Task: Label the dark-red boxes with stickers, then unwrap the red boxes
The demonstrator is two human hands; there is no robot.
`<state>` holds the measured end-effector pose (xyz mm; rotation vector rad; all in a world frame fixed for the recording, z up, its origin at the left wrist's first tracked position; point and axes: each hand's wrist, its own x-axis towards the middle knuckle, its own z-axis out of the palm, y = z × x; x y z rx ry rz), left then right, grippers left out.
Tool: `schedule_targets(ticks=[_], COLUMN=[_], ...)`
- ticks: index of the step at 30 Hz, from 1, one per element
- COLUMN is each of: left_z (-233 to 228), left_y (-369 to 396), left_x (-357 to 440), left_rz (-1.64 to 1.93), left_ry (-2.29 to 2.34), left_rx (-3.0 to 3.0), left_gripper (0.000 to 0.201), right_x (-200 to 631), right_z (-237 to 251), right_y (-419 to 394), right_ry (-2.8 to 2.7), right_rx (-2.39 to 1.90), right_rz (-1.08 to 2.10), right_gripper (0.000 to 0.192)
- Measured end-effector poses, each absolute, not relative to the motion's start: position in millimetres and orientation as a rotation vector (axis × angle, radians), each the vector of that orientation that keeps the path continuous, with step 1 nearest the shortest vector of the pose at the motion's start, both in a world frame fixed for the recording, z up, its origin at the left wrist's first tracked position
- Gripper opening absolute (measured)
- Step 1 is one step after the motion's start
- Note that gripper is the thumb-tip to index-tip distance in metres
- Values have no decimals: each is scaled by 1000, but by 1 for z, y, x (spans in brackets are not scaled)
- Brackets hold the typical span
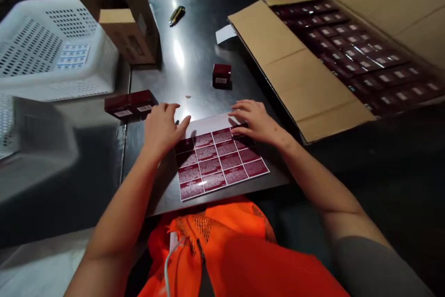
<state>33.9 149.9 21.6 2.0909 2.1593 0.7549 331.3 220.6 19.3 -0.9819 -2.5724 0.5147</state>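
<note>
We rest both palms on the label sheet point(217, 160), centre of the dark table point(194, 56). Left hand point(162, 128) lies flat at its 10 o'clock corner, grasping nothing; right hand point(255, 121) at 1 o'clock, fingertips pressing a label. Small maroon box point(221, 76) stands at 12 o'clock.

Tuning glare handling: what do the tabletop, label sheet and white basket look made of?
Tabletop: dark, glossy, probably laminate or coated metal; it mirrors the lamp glare. Label sheet: likely glossy sticker paper, maroon labels on white backing, under both hands. White basket: looks like moulded plastic, with perforated walls.
</note>
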Motion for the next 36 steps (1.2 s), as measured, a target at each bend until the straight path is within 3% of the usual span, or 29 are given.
schedule_targets(ticks=[4,6,12,22,27,29,32,36], left_z=[11,8,8,16,24,26,24,19], left_y=[158,155,153,147,135,135,137,138], left_x=[9,0,42,76,44,37,37,43], left_rz=[385,394,954,1391,934,842,913,1013], left_ry=[2148,2004,1570,1461,1356,1375,1475,1502], left_rx=[1807,1705,1065,960,1093,1142,1136,1089], left_gripper=[44,39,42,45,96,90,69,57], right_x=[297,285,286,287,280,280,281,294], right_z=[19,11,-6,-17,-27,-29,-30,-15], right_y=[207,203,201,197,199,200,203,209], right_ry=[-2699,-2724,-2630,-2537,-2581,-2580,-2554,-2509], right_rx=[-798,-711,-626,-733,-838,-846,-827,-787], right_rz=[513,579,529,463,531,543,543,493], right_gripper=[48,52,61,95,95,93,89,83])
